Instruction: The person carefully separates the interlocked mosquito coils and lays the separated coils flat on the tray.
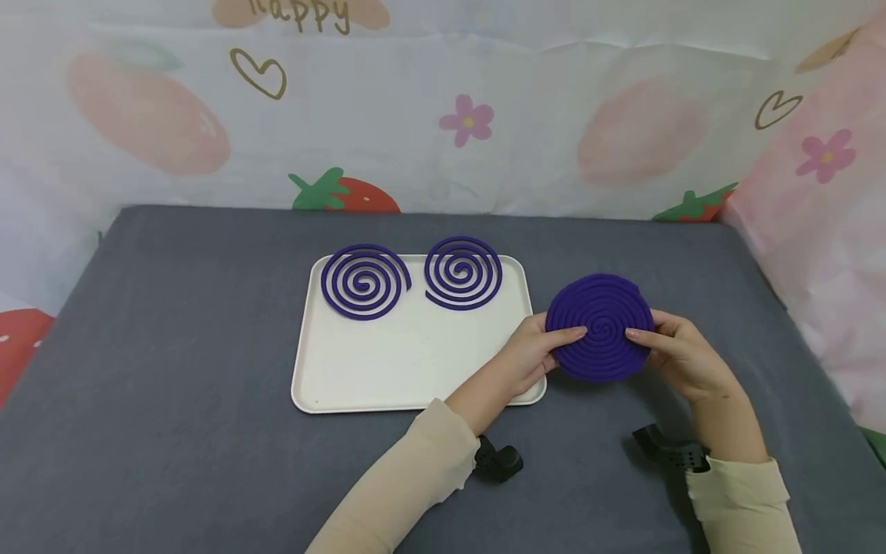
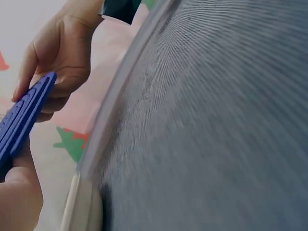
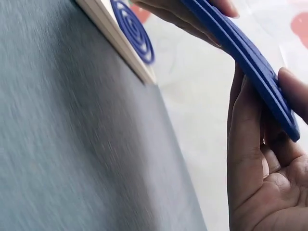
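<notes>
Nearest, the person's cream sleeves [image 1: 415, 477] reach in over the dark grey, matte desk [image 1: 173, 369], the left one slanting up from the lower middle and the right one from the lower right. A black wrist device [image 1: 500, 464] shows beside the left cuff, with a second black wrist device [image 1: 674, 452] at the right cuff.

Beyond them, the left hand [image 1: 526, 350] and right hand [image 1: 681, 354] grasp opposite edges of a deep purple, round, tightly wound spiral disc [image 1: 601, 331], thumbs on its upper face and other fingers beneath. The disc is held above the desk, just past the right side of a white, rectangular, round-cornered tray [image 1: 394, 362]; the left forearm and hand cross the tray's near right corner. Desk surface lies between the right hand and the sloping right edge of the desk, and a wider stretch runs from the tray to the left edge.

Farther off, two purple open spirals, the left coil [image 1: 362, 285] and the right coil [image 1: 462, 269], sit side by side along the tray's far rim, overlapping it, a narrow gap between them. A strip of desk separates them from its far edge, where a white fruit-and-flower-printed cloth [image 1: 388, 108] rises.
</notes>
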Available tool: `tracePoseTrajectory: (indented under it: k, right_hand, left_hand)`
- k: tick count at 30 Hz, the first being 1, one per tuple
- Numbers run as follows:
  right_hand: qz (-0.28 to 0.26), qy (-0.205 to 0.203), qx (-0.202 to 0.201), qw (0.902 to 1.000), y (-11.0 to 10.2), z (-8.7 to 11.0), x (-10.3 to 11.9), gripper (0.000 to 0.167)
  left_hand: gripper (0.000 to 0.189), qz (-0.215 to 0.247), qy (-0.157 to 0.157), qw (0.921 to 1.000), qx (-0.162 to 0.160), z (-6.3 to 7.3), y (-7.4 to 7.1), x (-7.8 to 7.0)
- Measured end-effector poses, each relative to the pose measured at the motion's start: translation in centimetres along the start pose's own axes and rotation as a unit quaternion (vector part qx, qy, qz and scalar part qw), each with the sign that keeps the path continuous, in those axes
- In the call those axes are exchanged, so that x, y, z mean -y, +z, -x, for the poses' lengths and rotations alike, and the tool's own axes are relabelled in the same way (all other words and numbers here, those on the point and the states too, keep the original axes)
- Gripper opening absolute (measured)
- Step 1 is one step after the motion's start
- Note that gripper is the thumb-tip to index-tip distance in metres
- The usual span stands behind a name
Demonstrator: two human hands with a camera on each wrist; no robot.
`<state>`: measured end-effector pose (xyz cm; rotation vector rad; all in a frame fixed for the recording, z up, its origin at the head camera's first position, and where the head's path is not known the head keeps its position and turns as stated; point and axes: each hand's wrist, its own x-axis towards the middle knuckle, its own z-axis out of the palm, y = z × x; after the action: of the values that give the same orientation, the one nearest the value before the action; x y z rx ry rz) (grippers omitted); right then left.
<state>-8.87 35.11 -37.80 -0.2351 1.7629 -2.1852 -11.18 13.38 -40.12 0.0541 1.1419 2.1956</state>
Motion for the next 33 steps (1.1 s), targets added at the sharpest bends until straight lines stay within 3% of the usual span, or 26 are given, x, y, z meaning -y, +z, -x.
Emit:
tracePoseTrajectory:
  k: [7,11,17,26,33]
  right_hand:
    - [0.036,-0.004,-0.005,0.9993,2.9,-0.9,-0.7,0.034]
    - [0.052,0.008,-0.002,0.9986,4.9,-1.4,-1.3,0.033]
    - [0.051,0.027,0.009,0.9983,7.4,-1.9,-2.3,0.032]
    - [0.025,0.032,0.015,0.999,10.0,-2.2,-2.9,0.03]
    - [0.027,0.042,0.042,0.9979,12.0,-3.5,-3.2,0.027]
  left_hand:
    - [0.039,-0.034,0.007,0.9994,0.01,2.0,-2.7,-0.9]
    - [0.038,-0.07,0.013,0.9974,0.011,3.7,-4.3,-1.7]
    - [0.037,-0.084,0.008,0.9963,0.011,6.1,-6.2,-2.6]
    - [0.037,-0.074,0.007,0.9972,0.006,8.2,-7.8,-3.2]
    - [0.037,-0.092,0.04,0.9949,-0.008,10.9,-9.0,-4.1]
